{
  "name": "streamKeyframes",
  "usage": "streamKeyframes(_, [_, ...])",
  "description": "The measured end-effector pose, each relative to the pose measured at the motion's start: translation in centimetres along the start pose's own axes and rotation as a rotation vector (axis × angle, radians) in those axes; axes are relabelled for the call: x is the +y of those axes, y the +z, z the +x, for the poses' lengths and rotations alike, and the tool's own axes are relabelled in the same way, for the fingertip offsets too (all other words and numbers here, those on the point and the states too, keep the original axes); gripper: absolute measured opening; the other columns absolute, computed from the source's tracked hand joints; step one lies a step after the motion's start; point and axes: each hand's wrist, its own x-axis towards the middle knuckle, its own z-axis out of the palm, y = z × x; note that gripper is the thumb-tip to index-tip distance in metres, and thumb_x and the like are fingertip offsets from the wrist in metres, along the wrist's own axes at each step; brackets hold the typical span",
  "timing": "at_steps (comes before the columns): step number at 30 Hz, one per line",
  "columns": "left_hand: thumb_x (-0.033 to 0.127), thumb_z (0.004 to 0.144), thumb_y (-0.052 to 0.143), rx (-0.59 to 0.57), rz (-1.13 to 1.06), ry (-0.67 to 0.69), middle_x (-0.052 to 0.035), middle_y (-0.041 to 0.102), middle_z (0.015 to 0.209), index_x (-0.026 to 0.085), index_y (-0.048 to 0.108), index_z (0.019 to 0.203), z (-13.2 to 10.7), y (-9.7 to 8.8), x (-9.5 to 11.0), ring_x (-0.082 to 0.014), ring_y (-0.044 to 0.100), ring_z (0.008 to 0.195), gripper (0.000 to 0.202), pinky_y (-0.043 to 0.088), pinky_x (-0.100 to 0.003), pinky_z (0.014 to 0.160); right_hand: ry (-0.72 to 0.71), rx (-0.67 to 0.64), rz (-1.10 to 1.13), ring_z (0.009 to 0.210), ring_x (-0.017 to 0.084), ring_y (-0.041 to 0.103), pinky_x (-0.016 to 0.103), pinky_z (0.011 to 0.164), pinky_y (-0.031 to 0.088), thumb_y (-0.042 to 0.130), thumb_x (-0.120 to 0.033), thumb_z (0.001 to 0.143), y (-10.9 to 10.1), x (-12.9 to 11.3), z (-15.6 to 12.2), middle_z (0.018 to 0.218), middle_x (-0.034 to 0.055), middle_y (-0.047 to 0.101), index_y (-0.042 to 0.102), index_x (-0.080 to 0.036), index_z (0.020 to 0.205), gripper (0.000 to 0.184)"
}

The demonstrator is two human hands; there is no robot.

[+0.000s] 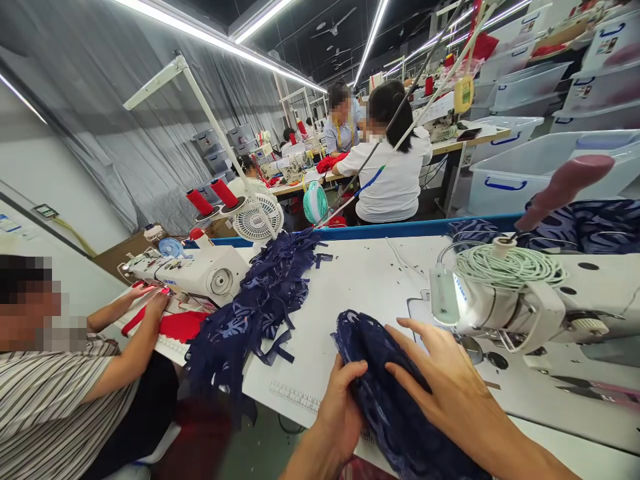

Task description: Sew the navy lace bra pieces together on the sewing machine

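A folded piece of navy patterned fabric [385, 387] hangs between my two hands over the front edge of the white sewing table [350, 287]. My left hand [340, 400] grips its left edge, the thumb on top and the fingers hidden behind. My right hand [435, 373] lies along the right side, thumb and fingers closed on the cloth. Just right of that hand stands a white sewing machine [500, 313] with a coil of pale green cord [510, 265] on top.
A heap of navy fabric pieces [265, 287] with straps covers the table's left side. Scissors [595, 390] lie at right. At left, a co-worker [65, 393] handles red cloth [183, 325] at another machine. Plastic bins [515, 180] and more people stand beyond.
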Motion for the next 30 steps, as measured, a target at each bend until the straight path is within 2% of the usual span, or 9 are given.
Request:
streamKeyframes(3, [0.024,0.066,0.081,0.012,-0.021,-0.017,-0.0073,0.075,0.109,0.019,0.071,0.11,0.0,0.0,0.0,-0.0274,0.067,0.106,0.045,0.049,-0.036,0.097,-0.088,0.015,-0.071,0.109,0.03,0.057,0.045,0.086,0.048,0.047,-0.036,0.101,-0.8,-1.3,0.8,0.124,0.0137,0.061,0.059,-0.021,0.13,0.035])
streamKeyframes(7, [0.023,0.063,0.082,0.01,-0.064,-0.01,-0.0062,0.074,0.104,0.018,0.072,0.104,0.1,-0.1,-0.1,-0.0276,0.065,0.108,0.042,0.047,-0.035,0.096,-0.236,0.032,-0.152,0.09,0.024,0.06,0.04,0.078,0.045,0.044,-0.023,0.1,-1.2,-3.0,1.0,0.106,0.0113,0.066,0.062,-0.017,0.123,0.03])
streamKeyframes(12, [0.031,0.067,0.079,0.014,-0.092,0.01,-0.0048,0.073,0.105,0.019,0.073,0.099,-0.5,-0.3,-0.3,-0.0302,0.06,0.119,0.034,0.042,-0.038,0.106,-0.264,0.059,-0.175,0.082,0.023,0.064,0.037,0.069,0.051,0.04,-0.022,0.102,-0.6,-4.5,-0.6,0.096,0.0116,0.069,0.06,-0.008,0.128,0.036])
streamKeyframes(16, [0.047,0.073,0.079,-0.028,-0.053,0.05,-0.0066,0.069,0.125,0.021,0.072,0.111,-1.4,-0.1,-0.3,-0.0314,0.052,0.134,0.046,0.038,-0.039,0.115,-0.269,-0.095,0.01,0.11,0.023,0.066,0.033,0.085,0.058,0.042,-0.034,0.104,-0.8,-5.0,-2.2,0.128,0.0129,0.067,0.053,-0.011,0.141,0.045])
streamKeyframes(19, [0.041,0.071,0.087,0.034,0.049,0.078,-0.0074,0.066,0.132,0.024,0.065,0.127,-1.5,0.1,-0.5,-0.0309,0.054,0.133,0.062,0.039,-0.039,0.115,-0.259,-0.23,0.18,0.124,0.021,0.061,0.03,0.096,0.057,0.045,-0.034,0.102,-1.3,-5.0,-2.6,0.142,0.0096,0.06,0.052,-0.019,0.145,0.045])
streamKeyframes(22, [0.04,0.074,0.086,0.129,0.059,0.05,-0.0105,0.069,0.127,0.021,0.064,0.128,-0.8,-0.3,-1.0,-0.0323,0.058,0.129,0.061,0.042,-0.042,0.113,-0.217,-0.224,0.276,0.121,0.02,0.063,0.029,0.097,0.057,0.04,-0.024,0.101,-1.1,-3.8,-2.1,0.137,0.0088,0.064,0.059,-0.021,0.137,0.04])
streamKeyframes(24, [0.041,0.076,0.084,0.135,0.026,0.034,-0.0111,0.07,0.125,0.02,0.067,0.124,-0.3,-0.8,-1.3,-0.0328,0.059,0.128,0.055,0.043,-0.043,0.112,-0.147,-0.172,0.3,0.119,0.019,0.065,0.031,0.097,0.058,0.038,-0.02,0.101,-0.8,-2.4,-1.5,0.133,0.0094,0.066,0.062,-0.021,0.131,0.04])
streamKeyframes(27, [0.038,0.075,0.084,0.103,0.018,0.019,-0.0109,0.07,0.126,0.018,0.07,0.117,0.2,-1.2,-1.5,-0.0323,0.059,0.129,0.049,0.044,-0.042,0.111,0.04,-0.14,0.373,0.112,0.02,0.069,0.032,0.096,0.058,0.038,-0.025,0.101,-0.6,-0.4,-0.5,0.124,0.008,0.071,0.066,-0.022,0.123,0.036])
streamKeyframes(30, [0.039,0.073,0.085,0.103,0.038,-0.019,-0.0109,0.07,0.128,0.018,0.071,0.114,0.2,-1.1,-1.2,-0.0325,0.058,0.13,0.049,0.045,-0.042,0.11,0.205,-0.178,0.483,0.095,0.02,0.073,0.03,0.083,0.061,0.042,-0.033,0.1,-1.1,0.9,0.2,0.107,0.0041,0.076,0.068,-0.025,0.113,0.031])
